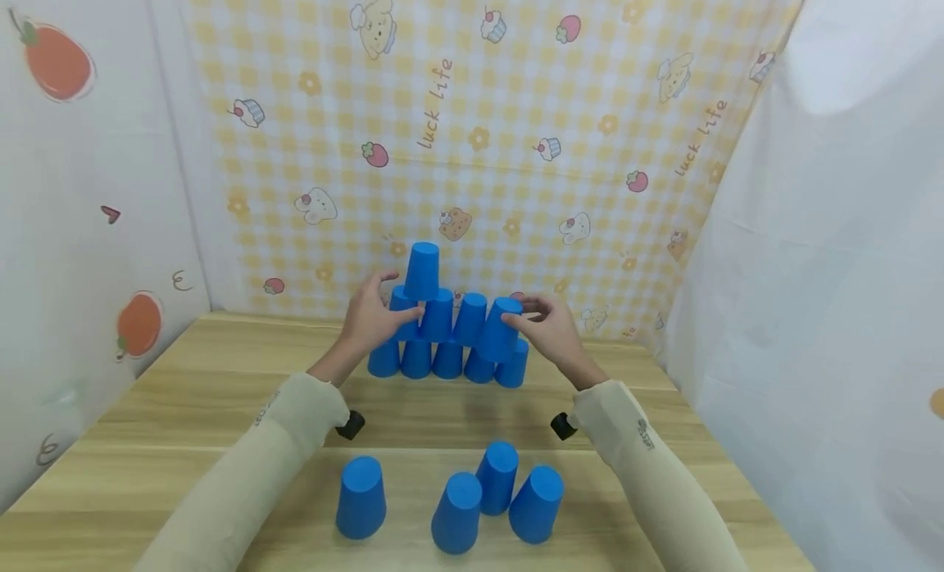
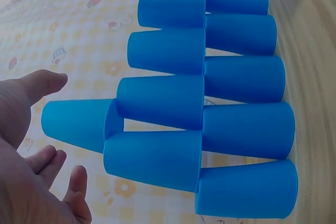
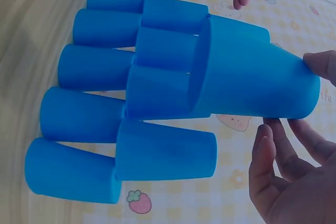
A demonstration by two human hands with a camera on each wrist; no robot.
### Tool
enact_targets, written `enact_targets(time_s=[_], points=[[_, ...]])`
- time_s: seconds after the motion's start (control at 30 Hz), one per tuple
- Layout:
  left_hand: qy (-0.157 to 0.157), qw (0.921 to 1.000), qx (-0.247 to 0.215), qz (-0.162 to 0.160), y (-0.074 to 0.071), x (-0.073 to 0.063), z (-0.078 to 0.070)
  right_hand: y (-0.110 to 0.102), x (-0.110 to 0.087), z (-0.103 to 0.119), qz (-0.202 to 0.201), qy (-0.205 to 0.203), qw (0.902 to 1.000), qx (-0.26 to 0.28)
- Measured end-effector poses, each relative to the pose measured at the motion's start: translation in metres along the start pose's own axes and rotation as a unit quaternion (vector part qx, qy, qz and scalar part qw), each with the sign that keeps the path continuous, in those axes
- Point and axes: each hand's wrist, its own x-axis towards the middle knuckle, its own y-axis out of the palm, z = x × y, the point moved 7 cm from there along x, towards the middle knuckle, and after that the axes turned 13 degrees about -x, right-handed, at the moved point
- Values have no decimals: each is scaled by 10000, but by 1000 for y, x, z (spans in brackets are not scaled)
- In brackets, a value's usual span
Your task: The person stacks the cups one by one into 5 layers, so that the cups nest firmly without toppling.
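Note:
Blue cups stand upside down in a stacked wall, with a bottom row [image 1: 447,360] of several cups and a second row [image 1: 437,316] on top. One upper cup [image 1: 423,273] sits on the left end of that second row. My left hand [image 1: 374,311] is spread around this cup, thumb and fingers apart from it in the left wrist view. A further cup [image 3: 257,72] is pinched near its narrow end between the thumb and fingers of my right hand [image 3: 294,182]. It is held tilted in front of the right end of the wall, partly hiding the second row.
Nearer on the wooden table [image 1: 413,420] stand several more upside-down blue cups: one cup [image 1: 361,498] at the left, and a group with a front cup [image 1: 456,515] at the right. A patterned cloth [image 1: 472,146] hangs behind the wall, with white cloth [image 1: 833,269] at the side.

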Motion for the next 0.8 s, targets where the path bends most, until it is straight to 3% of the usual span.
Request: enact_targets(time_s=[0.23, 0.37, 0.53, 0.63, 0.73, 0.8], points=[[116, 9999, -35, -18, 2, -11, -1, -1, 19, 19, -416, 224, 9988, 122], [155, 9996, 45, 216, 5, -16, -2, 1, 32, 31, -585, 113, 9982, -11], [253, 9958, 71, 874, 15, -27, -5, 7, 48, 39, -650, -14, 9977, -171], [345, 9895, 11, 1401, 23, -36, -7, 10, 55, 43, -653, -80, 9975, -246], [365, 9787, 76, 2020, 31, -46, -7, 14, 61, 44, -592, -16, 9979, -253], [367, 9667, 190, 2524, 37, -52, -8, 16, 64, 44, -560, 40, 9980, -285]])
